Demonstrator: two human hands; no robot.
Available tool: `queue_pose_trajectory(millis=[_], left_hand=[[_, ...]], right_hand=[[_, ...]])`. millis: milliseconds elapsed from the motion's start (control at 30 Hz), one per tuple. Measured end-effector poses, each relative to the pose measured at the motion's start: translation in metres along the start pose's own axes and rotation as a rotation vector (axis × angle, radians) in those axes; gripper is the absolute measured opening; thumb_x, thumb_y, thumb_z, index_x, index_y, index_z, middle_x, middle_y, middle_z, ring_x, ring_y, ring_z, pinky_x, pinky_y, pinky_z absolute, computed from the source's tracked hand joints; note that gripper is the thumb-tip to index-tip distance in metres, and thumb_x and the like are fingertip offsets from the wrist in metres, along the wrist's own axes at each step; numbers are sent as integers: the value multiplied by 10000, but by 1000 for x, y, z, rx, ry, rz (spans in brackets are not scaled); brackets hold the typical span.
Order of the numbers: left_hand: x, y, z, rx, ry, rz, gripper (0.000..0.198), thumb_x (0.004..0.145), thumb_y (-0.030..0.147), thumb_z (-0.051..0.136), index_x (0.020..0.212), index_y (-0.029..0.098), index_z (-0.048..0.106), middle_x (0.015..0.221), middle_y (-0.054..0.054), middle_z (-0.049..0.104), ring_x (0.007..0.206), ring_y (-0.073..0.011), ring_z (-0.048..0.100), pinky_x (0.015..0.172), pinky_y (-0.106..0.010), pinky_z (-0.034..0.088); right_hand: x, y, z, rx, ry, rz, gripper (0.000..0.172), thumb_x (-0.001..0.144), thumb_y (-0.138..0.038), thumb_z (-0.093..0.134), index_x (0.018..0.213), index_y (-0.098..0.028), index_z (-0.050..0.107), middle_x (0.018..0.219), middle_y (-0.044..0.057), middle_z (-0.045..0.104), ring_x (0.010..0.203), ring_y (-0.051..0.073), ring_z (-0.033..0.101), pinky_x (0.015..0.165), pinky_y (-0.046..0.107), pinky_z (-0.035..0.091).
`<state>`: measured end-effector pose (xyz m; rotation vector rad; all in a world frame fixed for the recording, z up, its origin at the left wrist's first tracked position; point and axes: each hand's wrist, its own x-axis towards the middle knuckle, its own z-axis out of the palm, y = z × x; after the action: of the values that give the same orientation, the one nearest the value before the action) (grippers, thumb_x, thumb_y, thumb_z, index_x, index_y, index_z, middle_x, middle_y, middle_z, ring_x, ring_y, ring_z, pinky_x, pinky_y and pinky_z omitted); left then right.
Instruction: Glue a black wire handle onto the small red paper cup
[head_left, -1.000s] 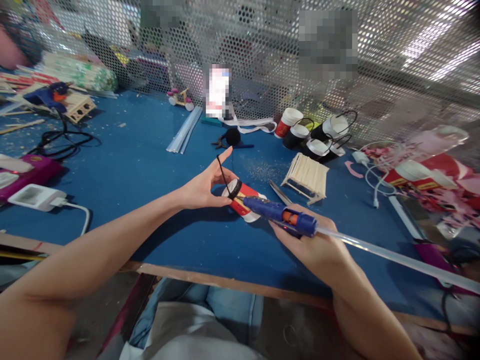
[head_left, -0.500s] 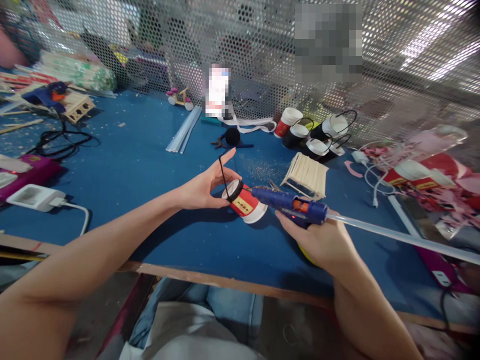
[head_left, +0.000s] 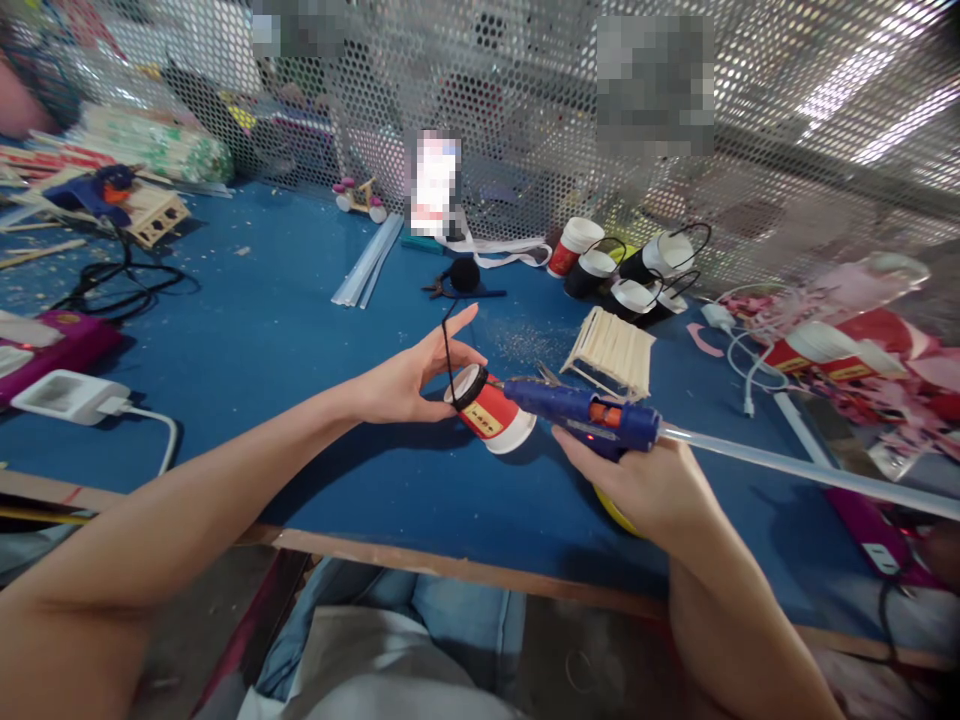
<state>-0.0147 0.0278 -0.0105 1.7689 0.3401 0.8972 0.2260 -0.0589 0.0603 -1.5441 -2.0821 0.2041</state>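
Observation:
A red and white paper cup [head_left: 491, 412] lies tilted over the blue table, with a black band round its narrower end and a thin black cord [head_left: 448, 350] standing up from it. My left hand [head_left: 416, 380] grips the cup's left end between thumb and fingers, the index finger stretched out. In my right hand [head_left: 649, 485] is a blue glue gun [head_left: 585, 410], its nozzle pointing left at the black band. A long clear glue stick [head_left: 795, 465] sticks out of the gun's back. A yellow round thing [head_left: 619, 512] shows partly beneath my right hand.
Several black-wrapped cups [head_left: 637, 292] with cord handles stand at the back right, near a wooden stick frame [head_left: 611, 352]. Pliers [head_left: 465, 290] and clear glue sticks [head_left: 369, 262] lie behind the cup. Power strips [head_left: 56, 350] and cables flank both sides. A perforated metal screen [head_left: 517, 120] rises behind.
The cup and my left hand have shifted very slightly down and right in the picture. The glue gun's nozzle stays by the black band, and both hands keep their hold.

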Motion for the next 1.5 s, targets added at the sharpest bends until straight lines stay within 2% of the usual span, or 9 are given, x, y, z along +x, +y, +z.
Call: queue_pose_trajectory(millis=[100,267,467,600,733,833,1000,1133,1500], left_hand=[[0,-1,0,1,-9,-4,1041,689,45,667,1461,343,35,1256,-100,511,1189,-215,508,1059,-420,364],[-1,0,0,-3,-10,3,1035,681,48,674,1459,349,61,1251,-94,518,1199,-220,501,1070,-433,350],[0,2,1,1,-5,-6,1027,684,34,660,1460,344,62,1243,-97,512,1182,-219,509,1063,-452,356],[0,3,2,8,4,-10,1024,682,46,670,1461,339,73,1228,-98,524,1177,-220,511,1060,-440,365],[0,2,2,2,11,-20,1021,683,49,675,1459,345,81,1236,-103,523,1169,-225,520,1050,-440,379],[-1,1,2,-6,38,-30,1014,687,48,676,1459,344,88,1220,-104,534,1153,-223,535,1040,-439,389],[0,2,2,-5,84,-76,1024,672,70,703,1461,327,102,1170,-97,564,1103,-213,567,1016,-423,410],[1,5,2,-4,85,-90,1029,677,89,708,1461,326,86,1127,-88,579,1049,-200,585,984,-424,431],[-1,0,0,-5,139,-128,1064,644,122,750,1459,340,101,1134,-90,606,1017,-206,605,958,-433,437]], right_hand=[[0,6,-1,-16,-28,-19,203,785,-360,501,728,-236,652,512,32,575,510,191,579,509,311,484],[7,11,-5,-95,-108,-99,255,776,-380,473,767,-242,688,358,-13,393,491,216,560,524,329,469],[7,0,-3,-32,-17,-80,244,788,-344,458,695,-241,659,413,7,448,501,204,572,509,318,468],[6,4,-3,-57,-73,-102,213,767,-337,488,726,-261,683,326,-35,288,467,214,543,529,333,473],[1,0,-1,16,-7,29,179,765,-334,508,734,-244,661,416,-3,462,476,197,553,487,319,474],[-3,-5,1,97,10,40,183,781,-336,496,716,-236,635,529,22,568,486,190,558,469,322,481],[-9,0,5,53,-27,45,180,792,-357,516,735,-227,627,601,37,612,486,191,565,452,324,464],[-13,6,9,9,-30,31,150,793,-355,539,760,-218,589,696,45,649,577,200,616,525,324,485],[-16,3,8,-35,-48,-47,76,773,-286,581,727,-230,559,689,26,654,591,184,623,543,293,481]])
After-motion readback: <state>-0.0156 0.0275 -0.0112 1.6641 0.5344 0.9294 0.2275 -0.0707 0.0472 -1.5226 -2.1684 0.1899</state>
